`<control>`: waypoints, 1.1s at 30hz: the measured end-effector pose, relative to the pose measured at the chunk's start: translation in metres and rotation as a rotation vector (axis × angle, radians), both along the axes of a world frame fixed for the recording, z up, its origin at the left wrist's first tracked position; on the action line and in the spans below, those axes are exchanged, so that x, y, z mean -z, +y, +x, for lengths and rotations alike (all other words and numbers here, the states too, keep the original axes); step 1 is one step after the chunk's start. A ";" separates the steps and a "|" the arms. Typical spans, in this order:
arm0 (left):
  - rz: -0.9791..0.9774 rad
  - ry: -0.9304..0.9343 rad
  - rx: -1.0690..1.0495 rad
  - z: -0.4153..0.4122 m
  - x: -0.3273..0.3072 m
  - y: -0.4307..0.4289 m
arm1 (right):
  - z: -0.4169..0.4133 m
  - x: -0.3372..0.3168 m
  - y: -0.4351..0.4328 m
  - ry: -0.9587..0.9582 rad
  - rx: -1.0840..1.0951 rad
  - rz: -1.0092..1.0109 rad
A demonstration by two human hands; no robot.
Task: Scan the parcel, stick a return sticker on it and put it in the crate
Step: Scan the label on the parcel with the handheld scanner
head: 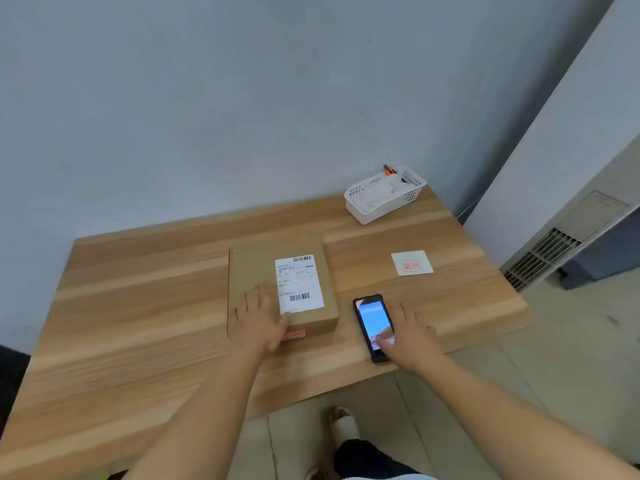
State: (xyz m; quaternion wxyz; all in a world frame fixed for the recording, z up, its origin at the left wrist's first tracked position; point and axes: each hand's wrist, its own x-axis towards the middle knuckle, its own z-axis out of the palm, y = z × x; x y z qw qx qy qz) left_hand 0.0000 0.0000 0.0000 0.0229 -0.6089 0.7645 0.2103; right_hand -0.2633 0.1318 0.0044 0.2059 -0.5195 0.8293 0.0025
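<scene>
1. The wooden table (138, 306) backs against a grey wall. Its left half is bare plank. Its near edge cuts diagonally under both forearms.
2. The parcel (256, 268) lies flat mid-table, well clear of every edge. The handheld scanner (372, 320) sits just to its right, with its lower end close to the near edge.
3. My view shows the left hand (259, 322) spread flat on the parcel's near corner, fingers straight, gripping nothing.
4. The right hand (412, 337) is spread wide beside the scanner, with the thumb on the lit screen.
5. The parcel is a plain brown cardboard box, low and rectangular, with a white shipping label (299, 284) carrying two barcodes.
6. The return sticker (412, 263), a white square with red characters, lies apart to the right.
7. A white perforated basket (367, 209) stands at the far right corner, and pens (390, 170) stick out of it.
8. A red tag (294, 334) on the parcel's front face is half covered by the left hand. The label print and the screen content are too blurred to read.
</scene>
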 end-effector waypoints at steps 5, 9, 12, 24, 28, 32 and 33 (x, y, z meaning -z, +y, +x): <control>0.046 -0.014 -0.032 0.003 0.024 0.005 | -0.006 0.029 -0.011 -0.096 0.139 0.062; 0.047 -0.042 -0.030 0.005 0.031 0.003 | -0.009 0.046 -0.035 -0.143 0.231 0.126; 0.019 -0.064 -0.033 0.004 0.036 0.006 | -0.009 0.056 -0.054 -0.196 0.292 0.142; 0.003 0.005 -0.081 0.002 0.042 0.012 | -0.005 0.081 -0.072 -0.112 0.333 0.197; 0.028 0.004 -0.084 0.003 0.040 0.011 | -0.009 0.078 -0.077 -0.159 0.358 0.212; 0.087 -0.031 -0.080 0.002 0.034 0.008 | -0.017 0.071 -0.079 -0.228 0.342 0.181; 0.099 -0.036 -0.077 0.002 0.033 0.007 | -0.019 0.066 -0.080 -0.274 0.345 0.154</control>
